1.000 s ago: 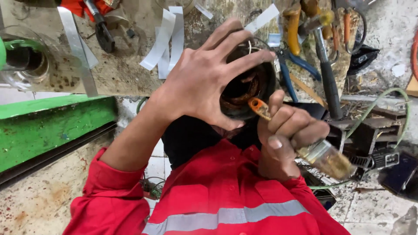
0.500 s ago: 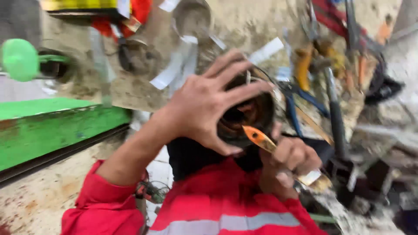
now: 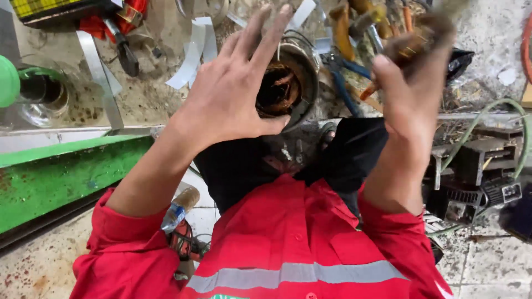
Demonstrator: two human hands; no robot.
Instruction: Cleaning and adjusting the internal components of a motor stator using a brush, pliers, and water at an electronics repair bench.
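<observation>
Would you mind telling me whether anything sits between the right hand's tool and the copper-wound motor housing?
Nothing visible does. The left hand rests on the round metal motor housing from its left side, while the right hand holds the brown-handled tool raised to the right, with open space between.

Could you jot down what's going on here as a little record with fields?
Left hand: left hand, fingers spread, steadying a round metal housing
Inside housing: copper windings
Right hand: right hand raised, gripping a blurred screwdriver
Clothing: red jacket with grey reflective band
Nearby: white strips, green metal beam, pliers
</observation>
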